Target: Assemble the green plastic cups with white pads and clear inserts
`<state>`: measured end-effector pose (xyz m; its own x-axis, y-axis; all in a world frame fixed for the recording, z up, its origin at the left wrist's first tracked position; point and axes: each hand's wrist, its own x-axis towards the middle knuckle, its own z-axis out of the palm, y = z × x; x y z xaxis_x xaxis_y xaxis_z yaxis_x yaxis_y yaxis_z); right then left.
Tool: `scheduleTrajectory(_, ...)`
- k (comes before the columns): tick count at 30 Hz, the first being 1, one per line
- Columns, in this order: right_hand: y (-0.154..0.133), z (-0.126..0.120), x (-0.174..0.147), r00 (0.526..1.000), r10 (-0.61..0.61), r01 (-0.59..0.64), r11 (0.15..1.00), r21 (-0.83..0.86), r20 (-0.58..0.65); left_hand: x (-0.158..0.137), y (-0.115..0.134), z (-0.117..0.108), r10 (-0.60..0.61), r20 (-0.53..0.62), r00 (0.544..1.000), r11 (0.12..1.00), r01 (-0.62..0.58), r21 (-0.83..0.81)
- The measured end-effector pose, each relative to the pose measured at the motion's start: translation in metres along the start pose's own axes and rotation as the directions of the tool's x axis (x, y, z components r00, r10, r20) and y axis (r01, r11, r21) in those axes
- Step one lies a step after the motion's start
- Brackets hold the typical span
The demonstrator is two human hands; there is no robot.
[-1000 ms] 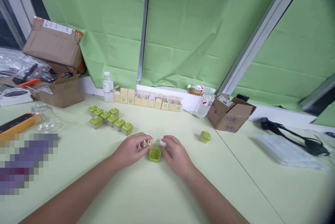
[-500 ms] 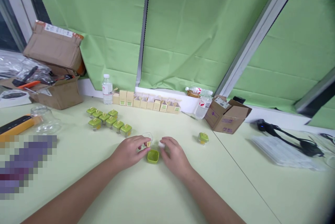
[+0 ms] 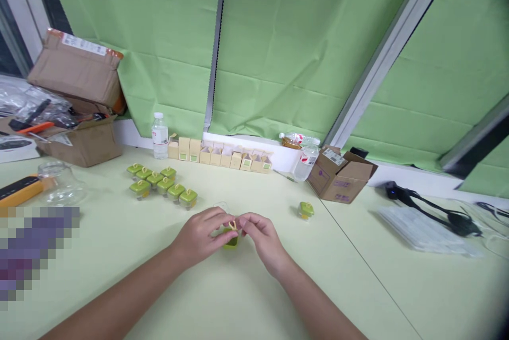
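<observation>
Green blinds (image 3: 274, 53) hang behind a pale counter (image 3: 238, 297), and with the hands as the dial's centre, a row of small cartons (image 3: 220, 157) stands at twelve o'clock. The left hand (image 3: 201, 236) has its grip pinched on a small yellow loop (image 3: 233, 225), between thumb and forefinger. The right hand (image 3: 262, 239) comes in from three o'clock, fingertips at or just beside the loop; whether its grip has closed on anything I cannot tell. At six o'clock from the loop, partly covered by the left fingers, sits an open green tub (image 3: 231, 243); a clear rim (image 3: 221, 204) shows at eleven, its body hidden by the left hand.

With so little to hold, the loop could slip or flick away if both grips pull unevenly, and it might drop into the tub. A lowered thumb could nudge or tip the tub, since nothing visible steadies it. A backward brush of the left knuckles might push the clear piece towards the green-lidded containers (image 3: 164, 185) at ten o'clock. One lone container (image 3: 306, 210), between two and three, looks safe unless the right elbow swings wide.
</observation>
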<state>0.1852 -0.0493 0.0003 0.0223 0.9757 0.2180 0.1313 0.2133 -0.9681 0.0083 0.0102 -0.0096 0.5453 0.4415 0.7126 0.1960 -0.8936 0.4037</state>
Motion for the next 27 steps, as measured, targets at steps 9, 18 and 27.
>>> scheduleTrajectory(9, 0.006, -0.008, 0.005, 0.989, 0.072, -0.054, 0.990, 0.134, -0.131, -0.004, 0.004, -0.004, -0.118, 0.128, 0.985, 0.992, 0.110, 0.067)
scheduleTrajectory(18, 0.022, -0.019, 0.003, 0.978, -0.095, 0.038, 0.956, -0.292, -0.184, -0.016, -0.004, -0.003, -0.217, 0.361, 0.907, 0.976, 0.198, 0.088)
scheduleTrajectory(27, 0.022, -0.020, 0.000, 0.985, -0.127, 0.073, 0.920, -0.384, -0.117, -0.008, -0.008, -0.014, -0.249, 0.248, 0.936, 0.968, 0.234, 0.090)
